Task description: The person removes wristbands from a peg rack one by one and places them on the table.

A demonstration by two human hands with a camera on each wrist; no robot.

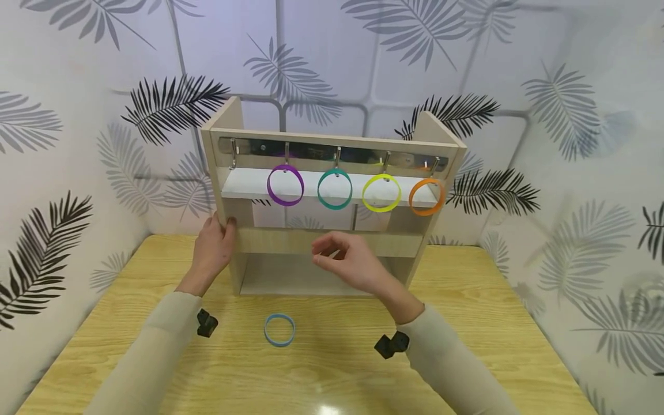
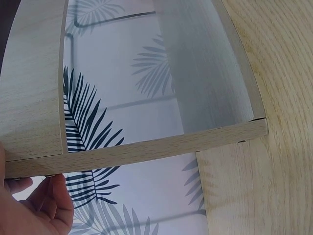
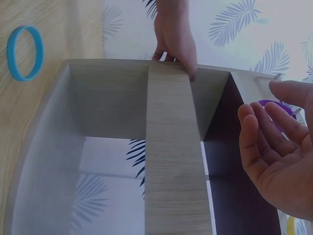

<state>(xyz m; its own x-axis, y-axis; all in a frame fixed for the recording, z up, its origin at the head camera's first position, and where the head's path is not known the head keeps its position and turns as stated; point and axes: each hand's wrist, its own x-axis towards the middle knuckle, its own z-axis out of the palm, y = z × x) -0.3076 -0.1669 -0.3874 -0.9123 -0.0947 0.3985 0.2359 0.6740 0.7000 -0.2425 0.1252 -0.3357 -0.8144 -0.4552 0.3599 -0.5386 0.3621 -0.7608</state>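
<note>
- Left hand (image 1: 211,245) grips the side of the pale wooden rack (image 1: 285,240), likely steadying it.
- Right hand (image 1: 353,262), loosely curled, holds nothing.
- Purple, teal, yellow and orange rings (image 1: 335,207) hang from metal hooks (image 1: 338,154).
- Thin blue ring (image 1: 279,344) lies on the table (image 1: 332,346).

1 table (image 1: 467,323), yellowish wood grain, bright glare spot (image 1: 328,410) on near part. Wallpaper (image 1: 321,46) behind and both sides: pale ground, black and gray fronds (image 1: 44,262), gray rounded lines (image 1: 282,118).
</note>
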